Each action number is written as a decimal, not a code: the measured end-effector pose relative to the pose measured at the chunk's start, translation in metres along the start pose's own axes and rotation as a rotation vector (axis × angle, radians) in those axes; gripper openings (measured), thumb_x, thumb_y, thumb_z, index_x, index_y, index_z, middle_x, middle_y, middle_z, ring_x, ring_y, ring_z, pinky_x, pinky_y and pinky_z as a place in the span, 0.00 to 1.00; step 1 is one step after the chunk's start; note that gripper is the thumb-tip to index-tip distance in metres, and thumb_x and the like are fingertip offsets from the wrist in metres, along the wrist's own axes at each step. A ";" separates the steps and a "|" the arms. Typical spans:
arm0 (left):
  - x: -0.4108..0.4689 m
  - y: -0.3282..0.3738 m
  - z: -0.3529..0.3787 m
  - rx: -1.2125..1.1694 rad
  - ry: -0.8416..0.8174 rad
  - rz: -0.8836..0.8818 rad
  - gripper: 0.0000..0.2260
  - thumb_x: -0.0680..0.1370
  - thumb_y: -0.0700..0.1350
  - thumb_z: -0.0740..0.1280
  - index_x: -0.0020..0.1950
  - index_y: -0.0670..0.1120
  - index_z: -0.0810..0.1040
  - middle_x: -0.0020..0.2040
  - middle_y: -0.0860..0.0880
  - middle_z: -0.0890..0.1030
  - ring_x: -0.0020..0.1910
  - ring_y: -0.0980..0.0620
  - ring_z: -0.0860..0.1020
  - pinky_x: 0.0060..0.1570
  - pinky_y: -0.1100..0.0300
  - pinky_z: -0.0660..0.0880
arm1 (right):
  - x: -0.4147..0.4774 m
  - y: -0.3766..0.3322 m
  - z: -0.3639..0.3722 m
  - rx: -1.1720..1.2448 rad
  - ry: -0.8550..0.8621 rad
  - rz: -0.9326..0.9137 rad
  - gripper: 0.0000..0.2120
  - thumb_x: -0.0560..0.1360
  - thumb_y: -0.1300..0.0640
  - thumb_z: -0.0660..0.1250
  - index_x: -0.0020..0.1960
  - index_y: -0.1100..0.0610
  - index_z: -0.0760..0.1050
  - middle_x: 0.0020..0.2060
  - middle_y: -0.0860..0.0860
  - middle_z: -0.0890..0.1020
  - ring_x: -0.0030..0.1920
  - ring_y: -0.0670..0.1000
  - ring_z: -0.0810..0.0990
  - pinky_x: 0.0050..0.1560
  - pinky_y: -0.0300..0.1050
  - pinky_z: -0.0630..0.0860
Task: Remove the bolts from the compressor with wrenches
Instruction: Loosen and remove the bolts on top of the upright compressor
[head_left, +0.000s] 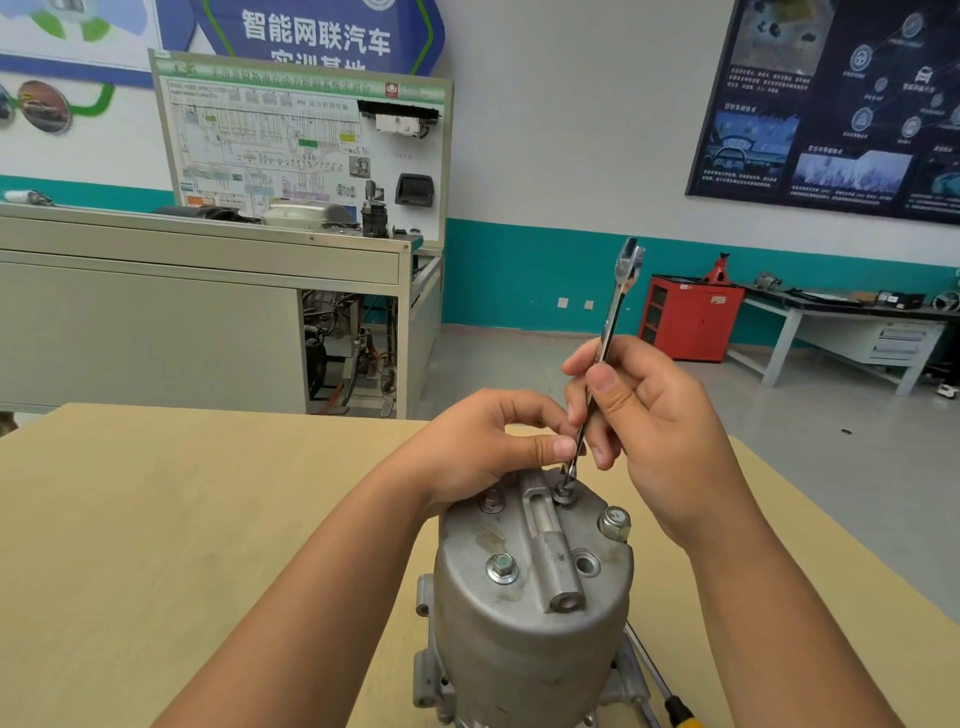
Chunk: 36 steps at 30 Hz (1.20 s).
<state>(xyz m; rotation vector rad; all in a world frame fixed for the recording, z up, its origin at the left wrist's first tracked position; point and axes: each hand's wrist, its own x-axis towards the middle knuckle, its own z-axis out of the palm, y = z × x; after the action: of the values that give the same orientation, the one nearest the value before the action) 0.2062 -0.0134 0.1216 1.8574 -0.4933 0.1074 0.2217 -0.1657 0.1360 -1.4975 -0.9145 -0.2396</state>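
Note:
A grey metal compressor (524, 634) stands upright on a tan table (182, 545). Its top cover carries several bolts: one at the far side (563, 491), one at the right (614, 522), one at the front left (502, 567) and one at the far left (492, 501). A silver combination wrench (610, 322) stands nearly upright with its lower end on the far bolt. My right hand (644, 415) grips the wrench shaft at mid-length. My left hand (498, 447) pinches the wrench's lower part just above the bolt.
A screwdriver with a yellow and black handle (675, 709) lies on the table beside the compressor's base at the lower right. Beyond the table stand a grey training bench (208, 291), a red cabinet (691, 317) and a workbench (857, 322).

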 end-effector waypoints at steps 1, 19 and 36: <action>0.000 0.000 0.000 -0.001 0.005 -0.001 0.07 0.69 0.48 0.69 0.43 0.47 0.80 0.43 0.51 0.80 0.46 0.55 0.76 0.53 0.62 0.70 | 0.000 0.001 -0.001 0.000 -0.010 -0.003 0.09 0.80 0.61 0.55 0.47 0.53 0.73 0.30 0.48 0.76 0.23 0.44 0.68 0.28 0.31 0.67; 0.001 -0.001 0.000 0.074 0.060 -0.002 0.01 0.72 0.42 0.72 0.40 0.47 0.82 0.46 0.52 0.80 0.49 0.54 0.78 0.59 0.60 0.69 | 0.001 0.007 -0.002 0.071 0.010 0.043 0.07 0.78 0.56 0.56 0.47 0.55 0.73 0.29 0.49 0.76 0.21 0.44 0.67 0.26 0.31 0.66; -0.001 -0.001 -0.002 0.012 -0.037 0.029 0.06 0.76 0.42 0.67 0.42 0.51 0.83 0.43 0.55 0.82 0.45 0.58 0.78 0.52 0.65 0.72 | 0.008 0.003 0.006 -0.286 -0.005 0.060 0.12 0.81 0.59 0.55 0.44 0.50 0.74 0.35 0.49 0.82 0.21 0.43 0.69 0.27 0.38 0.70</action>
<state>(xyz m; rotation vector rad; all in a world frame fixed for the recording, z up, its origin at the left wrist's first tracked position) 0.2056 -0.0110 0.1212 1.8671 -0.5460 0.0960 0.2261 -0.1564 0.1380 -1.7867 -0.8641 -0.3340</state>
